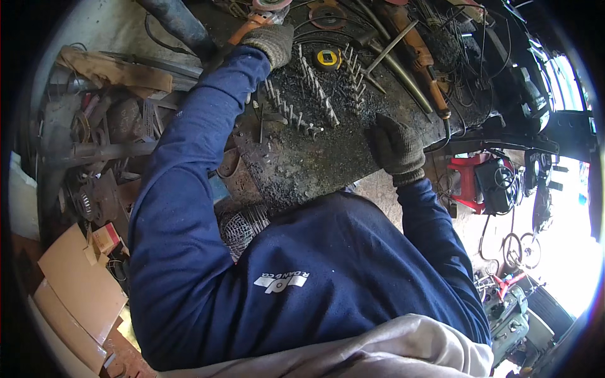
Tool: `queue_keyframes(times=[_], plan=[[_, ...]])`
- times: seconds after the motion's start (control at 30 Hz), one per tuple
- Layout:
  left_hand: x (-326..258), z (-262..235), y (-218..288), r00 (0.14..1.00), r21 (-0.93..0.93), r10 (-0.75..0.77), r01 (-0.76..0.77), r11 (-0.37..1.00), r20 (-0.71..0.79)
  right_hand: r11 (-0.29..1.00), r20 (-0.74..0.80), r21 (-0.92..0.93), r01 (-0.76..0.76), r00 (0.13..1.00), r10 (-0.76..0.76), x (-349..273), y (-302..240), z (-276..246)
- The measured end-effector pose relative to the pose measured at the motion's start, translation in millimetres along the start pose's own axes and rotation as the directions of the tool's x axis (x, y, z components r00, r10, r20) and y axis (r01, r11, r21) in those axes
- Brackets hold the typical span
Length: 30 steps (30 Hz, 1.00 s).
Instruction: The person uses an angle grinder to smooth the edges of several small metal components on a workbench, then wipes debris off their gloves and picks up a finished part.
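Up top, the left hand (270, 41) closes its grip around an orange-handled tool (252, 24); the right hand (396, 148) rests flat on the workbench (302, 164).

Metal w'shop (grimy bench (328, 157), grinder (413, 47))

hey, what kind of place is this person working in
Most likely a metalworking or welding shop. The scorched, soot-covered steel workbench carries rows of short metal pins and a yellow tape measure. The gloved left hand rests by an orange power tool, and scrap metal is heaped alongside.
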<state>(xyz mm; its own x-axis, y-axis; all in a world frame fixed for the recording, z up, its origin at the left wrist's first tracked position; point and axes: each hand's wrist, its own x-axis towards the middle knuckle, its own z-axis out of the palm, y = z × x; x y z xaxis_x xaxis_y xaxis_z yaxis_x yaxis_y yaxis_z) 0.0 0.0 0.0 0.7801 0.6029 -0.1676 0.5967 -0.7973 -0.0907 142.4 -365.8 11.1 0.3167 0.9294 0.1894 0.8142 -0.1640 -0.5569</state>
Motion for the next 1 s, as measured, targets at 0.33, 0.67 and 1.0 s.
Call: queue_keyframes(times=[0.33, 0.67, 1.0], plan=[[-15, -24, -3, 0.989, 0.019, -0.072, 0.07, 0.997, 0.126, 0.999, -0.028, 0.041, 0.026, 0.999, -0.025, 2, -7, 13], [12, -6, -22, 0.973, 0.142, -0.154, 0.13, 0.981, 0.172, 0.996, 0.03, 0.091, -0.007, 1.0, 0.005, 4, -9, 5], [6, -58, -10, 0.933, 0.268, 0.085, -0.186, 0.945, 0.349, 0.997, -0.086, 0.067, 0.046, 0.996, -0.04, -1, -6, 5]])
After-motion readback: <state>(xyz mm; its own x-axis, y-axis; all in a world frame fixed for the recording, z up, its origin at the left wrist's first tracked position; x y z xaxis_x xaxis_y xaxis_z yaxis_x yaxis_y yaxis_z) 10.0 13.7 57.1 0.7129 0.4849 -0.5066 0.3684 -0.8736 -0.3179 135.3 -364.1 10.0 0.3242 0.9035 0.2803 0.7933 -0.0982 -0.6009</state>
